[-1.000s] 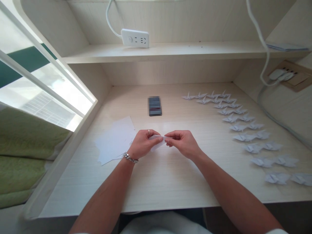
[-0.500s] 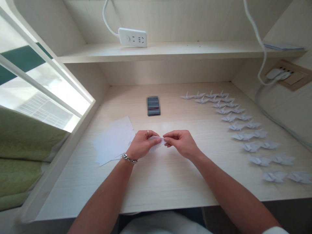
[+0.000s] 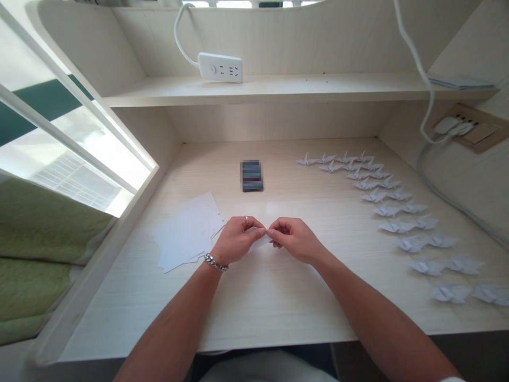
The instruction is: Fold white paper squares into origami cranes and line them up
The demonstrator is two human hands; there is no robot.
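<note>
The left hand (image 3: 237,241) and the right hand (image 3: 295,241) are close together above the middle of the desk (image 3: 278,307), and their fingertips almost meet. Both hands pinch one narrow piece of folded white paper (image 3: 260,242) between thumbs and fingers, so the fingers hide most of its folds. A large part of the work seems to be done: many finished paper cranes (image 3: 392,227) stand in two long rows, which curve down the right side of the desk. What is left is a loose pile of white paper sheets (image 3: 185,233), lying flat just beside the left hand; they look not folded yet. A dark blurred rectangular thing (image 3: 252,176) lies near the back, at the middle of the frame, and a white power strip (image 3: 220,67) sits on the shelf (image 3: 318,87) above.
</note>
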